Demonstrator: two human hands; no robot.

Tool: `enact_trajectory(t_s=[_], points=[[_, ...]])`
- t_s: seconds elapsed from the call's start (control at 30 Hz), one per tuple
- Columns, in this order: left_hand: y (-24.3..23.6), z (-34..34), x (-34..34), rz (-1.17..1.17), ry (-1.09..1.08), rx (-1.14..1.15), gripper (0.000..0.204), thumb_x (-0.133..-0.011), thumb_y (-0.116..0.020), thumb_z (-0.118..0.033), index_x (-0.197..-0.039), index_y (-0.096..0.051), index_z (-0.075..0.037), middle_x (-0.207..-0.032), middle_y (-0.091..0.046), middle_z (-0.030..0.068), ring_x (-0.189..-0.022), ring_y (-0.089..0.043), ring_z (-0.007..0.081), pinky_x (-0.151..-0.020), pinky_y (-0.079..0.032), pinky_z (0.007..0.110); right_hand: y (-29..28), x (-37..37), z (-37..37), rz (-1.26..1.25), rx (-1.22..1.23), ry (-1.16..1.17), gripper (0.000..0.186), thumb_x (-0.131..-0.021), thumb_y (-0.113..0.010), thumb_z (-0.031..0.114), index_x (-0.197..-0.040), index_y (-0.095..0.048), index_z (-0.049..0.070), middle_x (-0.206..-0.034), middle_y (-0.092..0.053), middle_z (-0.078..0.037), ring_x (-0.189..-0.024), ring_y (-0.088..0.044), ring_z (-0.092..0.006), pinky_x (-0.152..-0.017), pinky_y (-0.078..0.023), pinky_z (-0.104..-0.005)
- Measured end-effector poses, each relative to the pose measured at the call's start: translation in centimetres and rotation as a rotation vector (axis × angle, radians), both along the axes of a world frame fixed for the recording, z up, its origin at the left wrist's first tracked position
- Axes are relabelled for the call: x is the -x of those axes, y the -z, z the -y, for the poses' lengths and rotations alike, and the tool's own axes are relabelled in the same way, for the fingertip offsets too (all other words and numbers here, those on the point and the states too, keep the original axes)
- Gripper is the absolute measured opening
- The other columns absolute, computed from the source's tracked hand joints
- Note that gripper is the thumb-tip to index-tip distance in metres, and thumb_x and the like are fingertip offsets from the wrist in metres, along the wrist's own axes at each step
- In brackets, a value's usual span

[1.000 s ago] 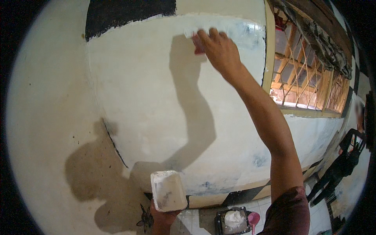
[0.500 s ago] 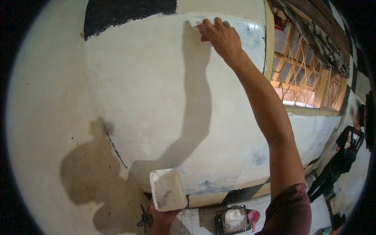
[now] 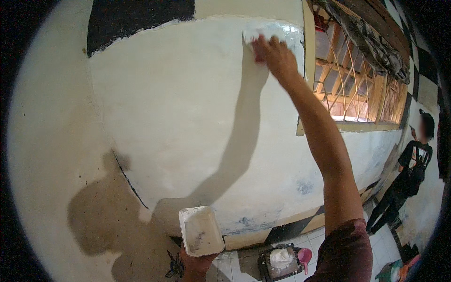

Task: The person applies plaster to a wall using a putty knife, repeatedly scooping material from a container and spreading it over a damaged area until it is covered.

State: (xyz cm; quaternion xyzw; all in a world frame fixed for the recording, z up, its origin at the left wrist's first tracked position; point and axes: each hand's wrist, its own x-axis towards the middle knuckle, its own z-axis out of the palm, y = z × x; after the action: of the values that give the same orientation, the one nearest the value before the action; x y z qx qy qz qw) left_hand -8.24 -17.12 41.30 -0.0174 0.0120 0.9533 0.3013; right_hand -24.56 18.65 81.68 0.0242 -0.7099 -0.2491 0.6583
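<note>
My right hand (image 3: 281, 61) is up near the top of the wall, its fingers closed round a red putty knife (image 3: 259, 49), blurred and partly hidden by the fingers. The tool is against a wet, shiny white patch (image 3: 282, 32) of wall filler beside the window frame. Low in front of me, my left hand (image 3: 197, 263) grips the lower end of a shallow white rectangular tub (image 3: 201, 231), tilted so its inside shows. Grey smears mark the bottom of the tub. The off-white wall (image 3: 164, 117) carries the shadow of my arm.
A barred window (image 3: 350, 80) with a bunched dark curtain (image 3: 371, 44) is at right. On the tiled floor, a small dark stool (image 3: 268, 275) bears a white bag (image 3: 281, 258), with a pink dipper (image 3: 305, 255) beside it. Another person (image 3: 416, 164) in dark clothes stands far right.
My right hand with the putty knife has moved right and slightly down, closer to the window frame. The view has shifted a little to the right. The tub stays in my left hand.
</note>
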Motion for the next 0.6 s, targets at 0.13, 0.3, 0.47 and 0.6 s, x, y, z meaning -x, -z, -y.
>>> enact_trajectory(t_s=[0.13, 0.3, 0.47, 0.6], points=[[-0.4, 0.7, -0.9, -0.065, -0.145, 0.292, 0.061, -0.090, -0.033, -0.050, -0.135, -0.042, -0.011, -0.129, -0.049, 0.0178, -0.115, -0.052, 0.0423, -0.086, -0.045, 0.067, 7.8, -2.0, 1.5, 0.242, 0.134, 0.000, 0.067, -0.071, -0.073, 0.036, -0.126, -0.044, 0.013, -0.099, -0.053, -0.015, -0.083, -0.060, -0.0313, -0.059, -0.054, -0.0412], [0.9, -0.5, 0.3, 0.002, -0.032, 0.076, 0.062, -0.089, -0.034, -0.051, -0.135, -0.042, -0.011, -0.129, -0.049, 0.0170, -0.115, -0.051, 0.0426, -0.086, -0.045, 0.067, -2.1, -3.6, -1.4, -0.062, 0.060, -0.013, 0.040, -0.083, -0.058, 0.016, -0.121, -0.047, 0.014, -0.096, -0.053, -0.014, -0.083, -0.060, -0.0319, -0.063, -0.054, -0.0419], [2.0, -0.9, -0.1, -0.036, -0.051, 0.040, 0.062, -0.089, -0.033, -0.052, -0.136, -0.042, -0.012, -0.130, -0.049, 0.0165, -0.116, -0.051, 0.0421, -0.086, -0.044, 0.067, 4.1, 0.1, -4.3, 0.035, 0.024, 0.045, 0.063, -0.074, -0.070, 0.035, -0.128, -0.047, 0.012, -0.105, -0.055, -0.015, -0.085, -0.061, -0.0338, -0.061, -0.055, -0.0399], [1.3, -0.8, -0.6, -0.041, -0.069, 0.038, 0.062, -0.090, -0.033, -0.051, -0.137, -0.040, -0.011, -0.131, -0.048, 0.0163, -0.116, -0.051, 0.0421, -0.087, -0.045, 0.066, 7.0, -3.0, -1.7, 0.076, 0.151, -0.073, 0.044, -0.080, -0.063, 0.021, -0.122, -0.050, 0.013, -0.101, -0.056, -0.015, -0.085, -0.060, -0.0348, -0.068, -0.054, -0.0436]])
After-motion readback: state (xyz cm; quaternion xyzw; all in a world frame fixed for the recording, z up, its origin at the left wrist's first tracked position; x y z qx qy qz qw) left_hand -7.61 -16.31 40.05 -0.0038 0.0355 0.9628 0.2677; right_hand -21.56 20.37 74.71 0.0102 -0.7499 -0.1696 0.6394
